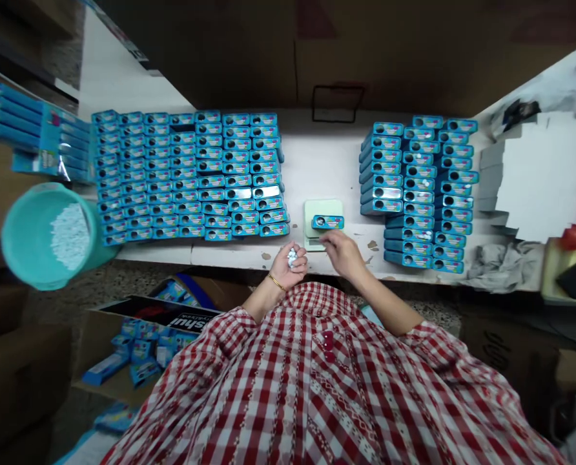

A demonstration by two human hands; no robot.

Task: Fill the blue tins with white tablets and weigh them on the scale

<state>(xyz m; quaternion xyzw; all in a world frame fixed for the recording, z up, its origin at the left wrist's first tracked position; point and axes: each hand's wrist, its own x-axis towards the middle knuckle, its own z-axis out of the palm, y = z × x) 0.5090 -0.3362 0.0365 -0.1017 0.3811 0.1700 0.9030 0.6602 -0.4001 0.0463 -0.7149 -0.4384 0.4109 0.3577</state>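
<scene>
Palm up, my left hand (288, 266) is cupped around a few small white pieces (292, 258) near the table's front edge. A blue printed box (327, 222) rests on a small pale-green scale (323, 206), with a dark hole in its upper side. My right hand (342, 250) is just in front of that box, its fingers bent and pinched together over the front part of the scale. What the fingertips hold, if anything, is too small to make out.
Rows of similar blue boxes (191, 174) stand left, more (418, 194) right. A turquoise bucket (11, 239) contains white pieces (70, 236). Below left is a carton (94, 336) of blue packs. White card sheets (544, 181) and crumpled plastic (498, 265) lie right.
</scene>
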